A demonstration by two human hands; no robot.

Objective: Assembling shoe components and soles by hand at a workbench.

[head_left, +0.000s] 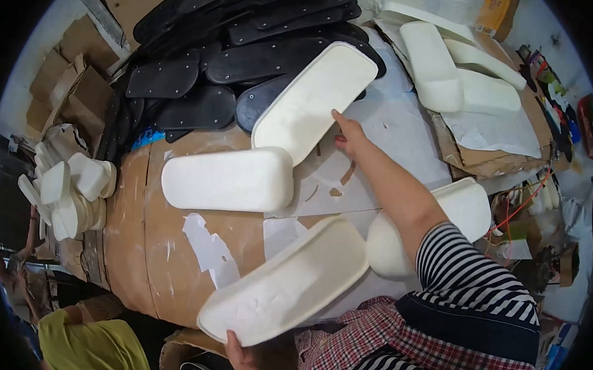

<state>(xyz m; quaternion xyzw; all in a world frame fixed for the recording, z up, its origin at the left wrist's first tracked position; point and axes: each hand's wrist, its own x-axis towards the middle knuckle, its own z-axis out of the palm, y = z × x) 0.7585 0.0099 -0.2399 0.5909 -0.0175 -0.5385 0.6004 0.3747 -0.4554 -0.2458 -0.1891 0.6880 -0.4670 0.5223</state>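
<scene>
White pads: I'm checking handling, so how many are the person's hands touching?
2: the upper white pad at the right hand, near the black panels; the lower white pad at the left hand. Neither is hidden.

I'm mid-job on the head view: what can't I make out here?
- Left hand: most fingers, hidden behind the near white piece; forearm out of frame.
- White shapes either side of the right forearm: one piece or two, since the forearm covers the join.
- Lower black pads: covered by upper black pads.
- Yellow-topped person: cut off by the lower edge.
</scene>
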